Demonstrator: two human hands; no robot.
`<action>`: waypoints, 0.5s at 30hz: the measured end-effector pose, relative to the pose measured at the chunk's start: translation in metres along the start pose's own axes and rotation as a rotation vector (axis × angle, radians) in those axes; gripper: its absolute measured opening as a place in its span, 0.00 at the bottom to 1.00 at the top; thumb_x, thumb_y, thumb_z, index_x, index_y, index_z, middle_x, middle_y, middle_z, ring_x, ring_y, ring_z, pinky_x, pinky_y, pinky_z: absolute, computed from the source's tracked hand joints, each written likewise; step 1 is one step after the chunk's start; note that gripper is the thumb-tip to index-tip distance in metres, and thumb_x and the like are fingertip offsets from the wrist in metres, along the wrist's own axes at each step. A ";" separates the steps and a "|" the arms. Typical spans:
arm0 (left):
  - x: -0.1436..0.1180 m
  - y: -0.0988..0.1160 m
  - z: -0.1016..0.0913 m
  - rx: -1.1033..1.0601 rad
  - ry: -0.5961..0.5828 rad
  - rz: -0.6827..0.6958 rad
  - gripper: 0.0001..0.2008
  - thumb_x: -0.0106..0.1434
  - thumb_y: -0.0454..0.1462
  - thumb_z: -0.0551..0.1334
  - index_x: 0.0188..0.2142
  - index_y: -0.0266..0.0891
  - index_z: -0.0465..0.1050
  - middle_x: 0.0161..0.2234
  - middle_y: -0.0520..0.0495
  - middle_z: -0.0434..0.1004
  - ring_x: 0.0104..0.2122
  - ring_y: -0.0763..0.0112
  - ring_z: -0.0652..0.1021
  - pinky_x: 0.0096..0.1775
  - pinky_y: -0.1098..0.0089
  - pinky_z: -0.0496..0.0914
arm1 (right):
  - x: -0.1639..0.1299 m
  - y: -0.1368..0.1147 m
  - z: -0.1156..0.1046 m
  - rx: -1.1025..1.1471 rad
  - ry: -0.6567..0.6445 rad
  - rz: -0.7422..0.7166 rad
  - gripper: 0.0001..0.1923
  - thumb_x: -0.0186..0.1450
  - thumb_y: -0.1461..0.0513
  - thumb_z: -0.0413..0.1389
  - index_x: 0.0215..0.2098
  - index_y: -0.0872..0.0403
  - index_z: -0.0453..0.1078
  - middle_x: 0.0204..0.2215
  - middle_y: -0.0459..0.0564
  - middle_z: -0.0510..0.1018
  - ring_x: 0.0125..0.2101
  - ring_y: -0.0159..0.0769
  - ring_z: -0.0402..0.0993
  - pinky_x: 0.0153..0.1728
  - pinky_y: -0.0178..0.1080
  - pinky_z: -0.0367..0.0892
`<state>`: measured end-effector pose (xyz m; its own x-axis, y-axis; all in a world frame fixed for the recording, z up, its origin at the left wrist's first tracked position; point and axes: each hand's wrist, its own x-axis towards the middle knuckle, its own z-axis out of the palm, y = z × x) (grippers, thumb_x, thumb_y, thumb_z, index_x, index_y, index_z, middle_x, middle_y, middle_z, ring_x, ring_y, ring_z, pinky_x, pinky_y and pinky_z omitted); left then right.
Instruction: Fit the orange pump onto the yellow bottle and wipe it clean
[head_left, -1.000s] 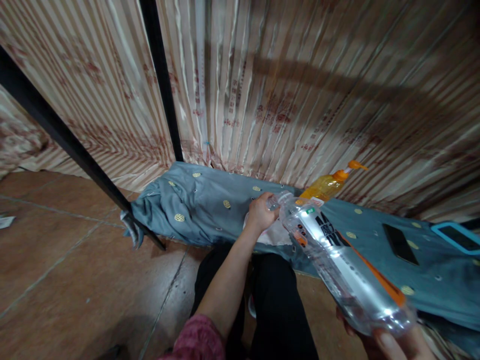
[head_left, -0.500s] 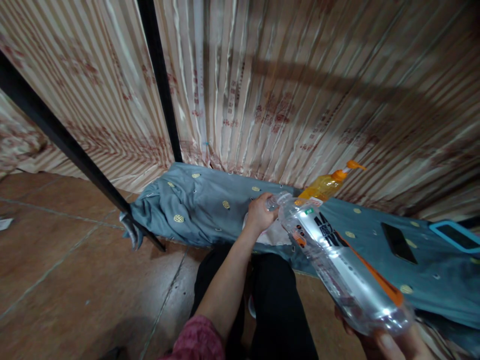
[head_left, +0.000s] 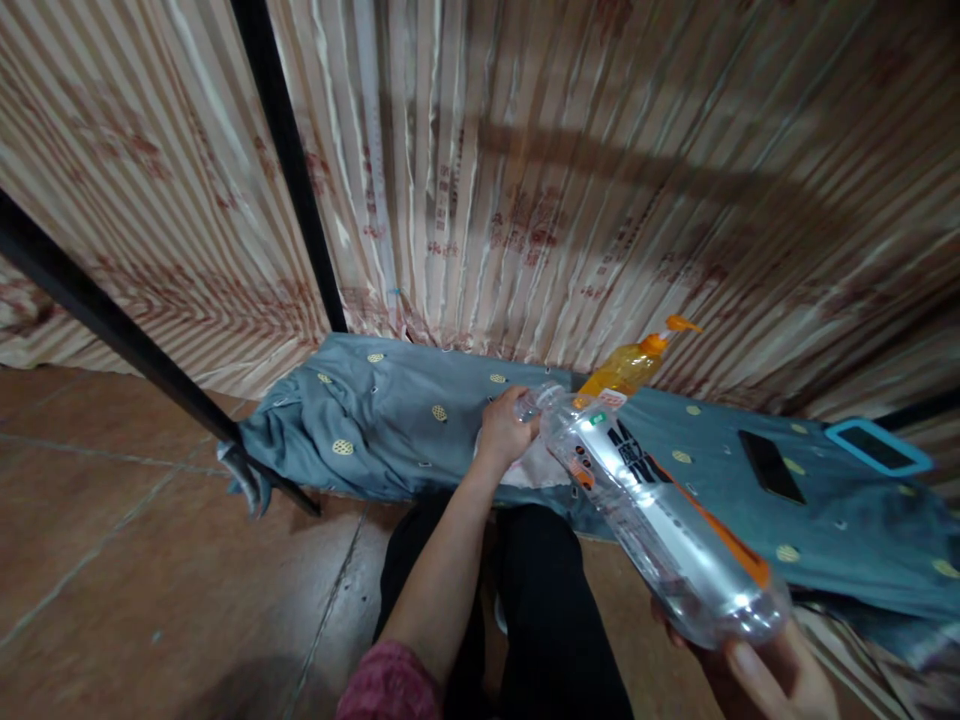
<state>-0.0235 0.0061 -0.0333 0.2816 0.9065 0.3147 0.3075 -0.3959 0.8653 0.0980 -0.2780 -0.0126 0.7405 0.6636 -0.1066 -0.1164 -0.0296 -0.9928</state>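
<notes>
A large clear plastic bottle [head_left: 660, 510] with a silver, black and orange label lies slantwise in the air, its neck up to the left and its base down to the right. My right hand [head_left: 772, 672] is closed around the base. At the other end, my left hand [head_left: 504, 432] closes on the clear neck end; its fingertips are partly hidden. Under the left hand is a whitish cloth or paper [head_left: 544, 468]. Just behind the bottle's shoulder is a pump bottle [head_left: 622, 366] of yellow liquid with an orange pump top.
A narrow bench [head_left: 397, 400] covered in blue-grey cloth runs along a striped curtain [head_left: 510, 200]. On its right side lie a black phone [head_left: 771, 466] and a blue-framed device [head_left: 879, 447]. Dark metal poles [head_left: 289, 160] stand at the left, above a brown tiled floor [head_left: 112, 540].
The whole scene has shifted slightly left in view as the camera turned. Both hands keep their hold on the bottle, with its tilt nearly the same.
</notes>
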 end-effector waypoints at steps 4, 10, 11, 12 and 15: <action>0.001 0.000 -0.001 0.003 0.006 0.011 0.12 0.56 0.35 0.69 0.41 0.40 0.74 0.40 0.46 0.82 0.41 0.62 0.81 0.44 0.67 0.72 | -0.008 -0.011 0.017 0.072 0.011 0.018 0.31 0.53 0.52 0.69 0.54 0.46 0.72 0.49 0.51 0.77 0.44 0.43 0.75 0.35 0.33 0.73; 0.002 -0.001 -0.001 -0.020 0.033 0.027 0.11 0.56 0.34 0.68 0.40 0.39 0.74 0.38 0.46 0.82 0.39 0.63 0.81 0.43 0.68 0.72 | -0.007 -0.012 0.022 0.096 -0.071 -0.035 0.34 0.56 0.52 0.67 0.59 0.48 0.68 0.52 0.54 0.76 0.42 0.45 0.77 0.32 0.38 0.74; 0.003 -0.002 0.000 -0.027 0.039 0.030 0.11 0.56 0.33 0.68 0.40 0.38 0.74 0.37 0.46 0.82 0.38 0.63 0.81 0.42 0.68 0.72 | -0.006 -0.012 0.022 0.098 -0.085 -0.046 0.35 0.57 0.52 0.67 0.60 0.48 0.67 0.52 0.54 0.76 0.41 0.46 0.77 0.32 0.39 0.74; 0.003 -0.002 0.000 -0.035 0.044 0.031 0.11 0.56 0.33 0.67 0.40 0.38 0.75 0.37 0.46 0.82 0.38 0.64 0.81 0.41 0.69 0.72 | -0.005 -0.011 0.022 0.095 -0.094 -0.052 0.35 0.57 0.51 0.66 0.61 0.48 0.66 0.51 0.55 0.77 0.39 0.46 0.78 0.32 0.40 0.74; 0.005 -0.005 0.002 -0.048 0.055 0.026 0.09 0.56 0.34 0.67 0.38 0.39 0.75 0.35 0.48 0.82 0.35 0.65 0.80 0.39 0.70 0.71 | 0.000 -0.007 0.018 0.089 -0.121 -0.069 0.35 0.59 0.53 0.66 0.61 0.49 0.65 0.43 0.53 0.81 0.34 0.43 0.78 0.32 0.40 0.74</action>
<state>-0.0219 0.0125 -0.0364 0.2383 0.9033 0.3569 0.2568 -0.4130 0.8738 0.0869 -0.2645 -0.0047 0.6644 0.7469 -0.0254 -0.1297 0.0818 -0.9882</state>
